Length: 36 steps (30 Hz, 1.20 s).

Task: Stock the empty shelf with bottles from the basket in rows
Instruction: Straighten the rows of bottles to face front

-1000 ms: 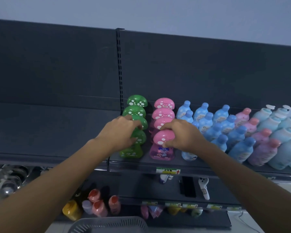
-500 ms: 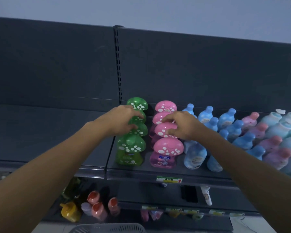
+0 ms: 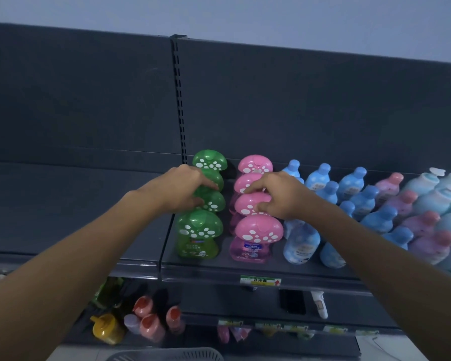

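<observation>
On the dark shelf (image 3: 208, 269) stand a row of green mushroom-capped bottles (image 3: 199, 235) and beside it a row of pink mushroom-capped bottles (image 3: 257, 235), each running from front to back. My left hand (image 3: 182, 188) grips the cap of a green bottle in the middle of its row. My right hand (image 3: 276, 194) grips the cap of a pink bottle in the middle of the pink row. The front bottle of each row stands free. The grey basket (image 3: 167, 355) shows only its rim at the bottom edge.
Rows of blue bottles (image 3: 301, 243), pink-capped purple bottles (image 3: 427, 243) and pale blue bottles (image 3: 432, 183) fill the shelf to the right. The shelf section at left (image 3: 63, 217) holds nothing. Lower shelves carry orange-capped bottles (image 3: 151, 324) and a yellow bottle (image 3: 106, 328).
Both hands have moved back from the front bottles to bottles in the middle of the rows. The front green and pink bottles now stand uncovered.
</observation>
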Tool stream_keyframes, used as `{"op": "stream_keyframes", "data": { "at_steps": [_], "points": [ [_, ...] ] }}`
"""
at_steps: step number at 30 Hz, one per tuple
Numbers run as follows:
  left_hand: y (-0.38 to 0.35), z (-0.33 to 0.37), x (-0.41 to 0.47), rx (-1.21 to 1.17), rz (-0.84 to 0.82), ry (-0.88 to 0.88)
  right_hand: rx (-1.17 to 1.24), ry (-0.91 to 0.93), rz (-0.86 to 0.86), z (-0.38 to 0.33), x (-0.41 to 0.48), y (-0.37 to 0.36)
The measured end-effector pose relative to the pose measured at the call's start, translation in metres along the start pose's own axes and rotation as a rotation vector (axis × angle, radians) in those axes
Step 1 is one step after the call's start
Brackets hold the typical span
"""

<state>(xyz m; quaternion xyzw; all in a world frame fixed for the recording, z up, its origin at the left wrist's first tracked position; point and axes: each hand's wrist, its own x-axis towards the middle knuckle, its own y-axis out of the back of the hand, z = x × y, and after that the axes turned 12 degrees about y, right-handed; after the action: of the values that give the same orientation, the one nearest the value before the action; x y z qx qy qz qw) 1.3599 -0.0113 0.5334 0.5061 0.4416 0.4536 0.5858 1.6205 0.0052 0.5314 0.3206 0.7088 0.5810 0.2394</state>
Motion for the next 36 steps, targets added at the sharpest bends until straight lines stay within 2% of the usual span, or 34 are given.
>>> {"op": "stream_keyframes", "data": {
  "at_steps": [13,16,20,23,27,36],
  "points": [
    [-0.001,-0.002,-0.004,-0.019,0.002,0.03,-0.002,-0.015,-0.029,0.004,0.003,0.0],
    [0.008,0.001,-0.002,-0.053,0.118,0.026,-0.003,0.004,-0.035,0.005,0.005,0.003],
    [0.016,-0.001,0.016,-0.174,0.264,0.061,0.034,-0.02,0.15,0.011,0.017,0.015],
    [0.015,-0.003,0.034,-0.148,0.171,0.077,-0.004,-0.028,0.164,0.02,0.031,0.022],
    [0.006,-0.002,0.049,-0.055,0.04,0.081,-0.015,-0.046,-0.002,0.036,0.045,0.01],
    [-0.002,-0.006,0.056,-0.096,0.013,0.114,0.009,-0.061,-0.001,0.047,0.049,0.002]
  ]
}}
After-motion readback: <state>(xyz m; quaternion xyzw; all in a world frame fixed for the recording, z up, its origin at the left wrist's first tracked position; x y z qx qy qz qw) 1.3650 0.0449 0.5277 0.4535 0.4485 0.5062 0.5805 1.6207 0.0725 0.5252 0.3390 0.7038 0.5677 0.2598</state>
